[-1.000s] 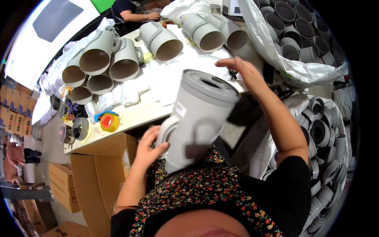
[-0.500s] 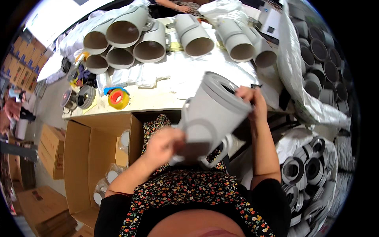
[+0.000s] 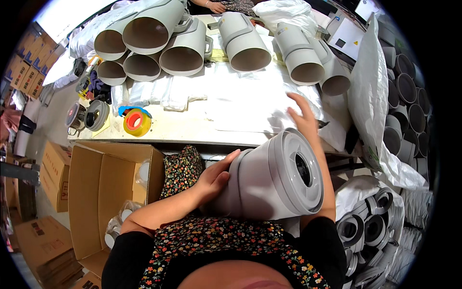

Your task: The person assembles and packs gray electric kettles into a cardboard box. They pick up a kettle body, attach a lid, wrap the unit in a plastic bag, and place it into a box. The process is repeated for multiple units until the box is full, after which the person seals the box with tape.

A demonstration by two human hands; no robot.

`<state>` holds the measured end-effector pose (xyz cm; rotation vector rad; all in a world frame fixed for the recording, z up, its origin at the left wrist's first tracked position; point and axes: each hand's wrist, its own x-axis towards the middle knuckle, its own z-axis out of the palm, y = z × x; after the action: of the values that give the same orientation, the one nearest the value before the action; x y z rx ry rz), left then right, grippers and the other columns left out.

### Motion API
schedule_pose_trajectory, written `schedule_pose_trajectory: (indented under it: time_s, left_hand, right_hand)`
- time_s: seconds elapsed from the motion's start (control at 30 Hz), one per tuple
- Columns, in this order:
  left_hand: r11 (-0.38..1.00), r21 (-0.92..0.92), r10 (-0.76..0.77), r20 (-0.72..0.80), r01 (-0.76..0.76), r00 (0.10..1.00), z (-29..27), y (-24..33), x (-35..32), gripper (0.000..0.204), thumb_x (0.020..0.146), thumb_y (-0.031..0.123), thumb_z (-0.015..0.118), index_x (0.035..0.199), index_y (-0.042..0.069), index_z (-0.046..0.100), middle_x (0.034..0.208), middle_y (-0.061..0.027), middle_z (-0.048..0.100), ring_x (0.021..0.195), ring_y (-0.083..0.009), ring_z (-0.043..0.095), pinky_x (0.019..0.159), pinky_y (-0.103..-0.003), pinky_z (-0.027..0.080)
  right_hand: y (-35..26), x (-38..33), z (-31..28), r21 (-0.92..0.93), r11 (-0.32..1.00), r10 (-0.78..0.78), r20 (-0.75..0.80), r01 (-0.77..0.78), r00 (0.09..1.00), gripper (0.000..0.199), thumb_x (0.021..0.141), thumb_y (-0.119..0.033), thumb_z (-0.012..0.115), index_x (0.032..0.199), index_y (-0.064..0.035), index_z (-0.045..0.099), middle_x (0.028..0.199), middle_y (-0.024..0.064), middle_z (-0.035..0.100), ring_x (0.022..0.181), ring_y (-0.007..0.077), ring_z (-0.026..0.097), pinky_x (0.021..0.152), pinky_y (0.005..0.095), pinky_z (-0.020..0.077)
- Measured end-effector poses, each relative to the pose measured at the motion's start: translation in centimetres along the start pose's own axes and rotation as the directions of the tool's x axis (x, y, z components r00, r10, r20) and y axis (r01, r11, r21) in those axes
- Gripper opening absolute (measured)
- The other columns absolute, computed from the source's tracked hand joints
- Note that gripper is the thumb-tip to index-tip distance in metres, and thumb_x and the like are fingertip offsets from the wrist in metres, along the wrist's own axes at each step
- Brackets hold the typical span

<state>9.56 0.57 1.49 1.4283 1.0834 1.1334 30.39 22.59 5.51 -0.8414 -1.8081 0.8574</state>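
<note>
Leaning across my lap is a grey cylindrical plastic canister, tilted so that its ringed lid, with a dark round opening, faces up and right. My left hand grips it by the side, near a raised grey band. Beyond the lid, my right hand is off the canister, fingers apart, over the table's front edge beside flat white plastic bags. Whether those fingers touch the bags I cannot tell. Part of my right forearm is hidden behind the lid.
Several lidless canisters lie along the table's back. Yellow tape sits at the table's left. An open cardboard box stands at my left. At my right are sacks of canister bodies and grey rings. Another person's hand shows across the table.
The canister has come down and tipped, turning its lid to the right. My right hand has let go of the lid and moved out over the table. My left hand still holds the side.
</note>
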Motion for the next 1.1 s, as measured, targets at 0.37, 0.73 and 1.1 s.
schedule_pose_trajectory:
  time_s: [0.37,0.73,1.1]
  left_hand:
    - [0.997,-0.049,0.057,-0.001,-0.057,0.998,-0.6,1.1,-0.4,0.088,0.085,0.065,0.035,0.137,-0.006,0.025,0.138,-0.0174,0.034,0.130,-0.0243,0.029,0.107,-0.035,0.019]
    - [0.983,0.080,-0.153,-0.129,0.164,0.980,0.3,4.1,7.3,0.032,0.079,0.025,0.067,0.092,-0.002,0.055,0.088,-0.0074,0.053,0.084,-0.0136,0.050,0.074,-0.027,0.042]
    - [0.930,-0.130,0.307,-0.240,-0.344,0.921,-0.6,8.8,2.1,0.017,0.077,-0.010,0.052,0.077,0.004,0.043,0.092,-0.0068,0.054,0.080,-0.0132,0.051,0.072,-0.025,0.043]
  right_hand:
    - [-5.9,-5.9,5.8,0.299,0.465,0.695,0.460,-0.833,0.553,0.033,0.090,-0.034,0.053,0.092,-0.0030,0.063,0.078,0.0049,0.063,0.080,0.0131,0.059,0.068,0.0282,0.0476]
    - [-0.7,-8.1,5.6,0.462,0.604,0.545,0.356,-0.650,0.759,0.027,0.086,-0.031,0.059,0.085,-0.0045,0.064,0.077,0.0054,0.061,0.076,0.0153,0.059,0.065,0.0290,0.0472]
    - [-9.2,-15.3,-6.9,0.359,0.899,0.161,0.262,-0.251,0.952,0.022,0.083,-0.028,0.063,0.079,-0.0059,0.065,0.075,0.0069,0.060,0.073,0.0190,0.060,0.062,0.0298,0.0469]
